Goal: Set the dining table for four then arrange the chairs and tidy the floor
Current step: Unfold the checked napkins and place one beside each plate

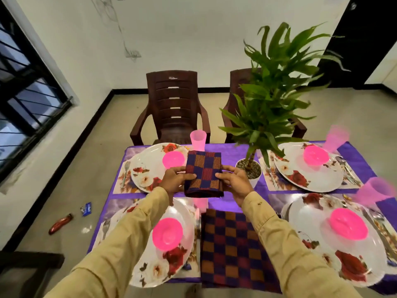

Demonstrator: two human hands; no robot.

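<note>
Step in hand: laying napkins. My left grip (pixel 175 179) and right grip (pixel 235 181) each pinch a side of the folded checked napkin (pixel 204 172), just left of the plant pot (pixel 253 179). Next, I judge: lower it flat there.

Person is wearing a long-sleeved shirt, khaki-tan, plain and unpatterned, matte in this light. The left sleeve (pixel 120 244) is showing long soft creases running along the forearm. The left cuff (pixel 159 196) is ending at the wrist. The right sleeve (pixel 279 239) is showing the same colour and similar folds, bunching slightly near the right cuff (pixel 255 201). A small dark speck (pixel 260 203) is sitting on that cuff; button or stain, cannot tell. Both sleeves are looking loose, widening toward the lower frame edge under the wide-angle lens. The left hand (pixel 174 179) and right hand (pixel 235 181) are showing bare beyond the cuffs.
</note>
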